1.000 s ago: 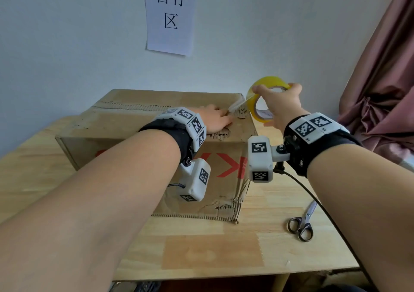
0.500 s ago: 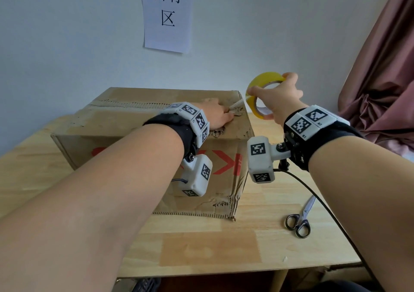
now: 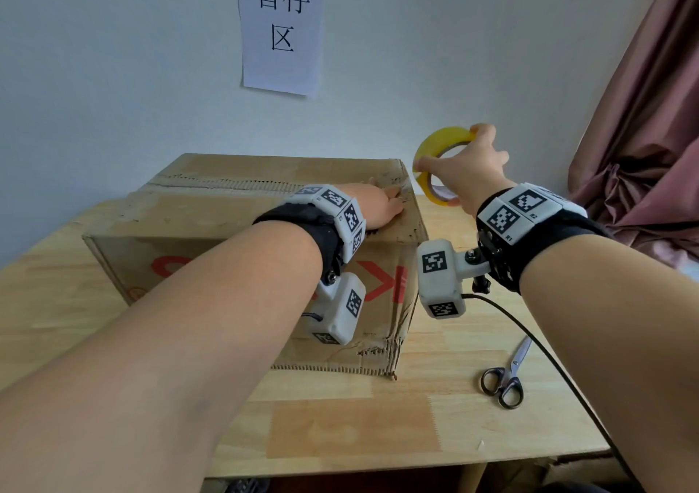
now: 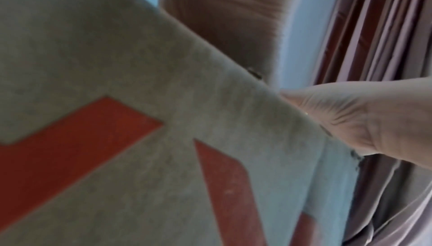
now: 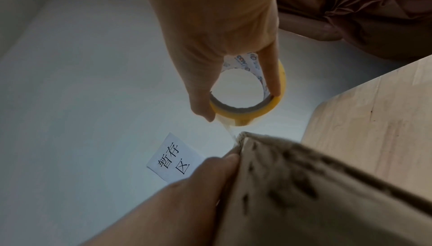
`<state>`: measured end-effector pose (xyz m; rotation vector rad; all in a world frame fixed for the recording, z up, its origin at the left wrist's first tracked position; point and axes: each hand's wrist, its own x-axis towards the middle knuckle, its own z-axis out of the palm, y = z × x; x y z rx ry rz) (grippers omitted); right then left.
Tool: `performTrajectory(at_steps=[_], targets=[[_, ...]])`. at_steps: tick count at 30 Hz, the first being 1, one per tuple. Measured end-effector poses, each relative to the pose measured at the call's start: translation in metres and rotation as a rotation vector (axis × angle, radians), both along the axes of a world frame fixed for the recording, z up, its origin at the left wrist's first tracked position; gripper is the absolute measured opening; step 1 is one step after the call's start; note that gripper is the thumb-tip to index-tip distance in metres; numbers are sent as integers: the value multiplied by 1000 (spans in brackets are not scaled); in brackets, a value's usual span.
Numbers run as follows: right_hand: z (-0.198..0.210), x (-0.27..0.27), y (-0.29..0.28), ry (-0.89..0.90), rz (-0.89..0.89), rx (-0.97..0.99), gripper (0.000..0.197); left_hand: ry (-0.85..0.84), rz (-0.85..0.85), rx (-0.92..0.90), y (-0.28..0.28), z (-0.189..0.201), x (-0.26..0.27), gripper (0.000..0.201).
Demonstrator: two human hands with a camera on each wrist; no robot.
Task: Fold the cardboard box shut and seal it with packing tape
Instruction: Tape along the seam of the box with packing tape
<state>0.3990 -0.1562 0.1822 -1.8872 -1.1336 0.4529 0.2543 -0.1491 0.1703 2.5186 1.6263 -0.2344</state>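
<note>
A closed cardboard box (image 3: 242,205) with red print on its near side sits on the wooden desk (image 3: 446,409), its top flaps folded flat. The left hand (image 3: 378,205) lies palm down on the box top near the right edge, fingers straight and pressing on the cardboard close to the top right corner; in the left wrist view only the heel of the palm (image 4: 364,120) shows against the box edge. The right hand (image 3: 465,167) is raised just beyond that corner, off the right side of the box, clamped on a yellow roll of packing tape (image 3: 435,148), with thumb and fingers curled round its rim. In the right wrist view a short clear strip of tape (image 5: 228,130) runs from the roll down to the box corner, beside the left fingertips (image 5: 230,158). A pair of scissors (image 3: 505,379) lies on the desk to the right of the box, well apart from both hands. A paper sign (image 3: 281,27) hangs on the wall behind, and a pink curtain (image 3: 643,133) hangs at the right
</note>
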Motion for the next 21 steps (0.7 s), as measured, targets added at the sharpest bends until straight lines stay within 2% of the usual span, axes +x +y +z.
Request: performTrajectory(at_steps=[6, 14, 18, 19, 21], targets=[[-16, 16, -3, 83, -5, -25, 92, -6, 15, -7, 6, -3, 4, 54], [-41, 15, -12, 462, -32, -37, 104, -53, 6, -44, 3, -6, -2, 54], [-55, 11, -18, 600, -15, -105, 97, -90, 21, -43, 1, -11, -4, 56], [-54, 11, -19, 527, -24, -153, 98, -119, 25, -38, 0, -11, -5, 56], [-41, 11, -19, 138, -60, -164, 93, -265, 5, -37, 1, -10, -10, 52]])
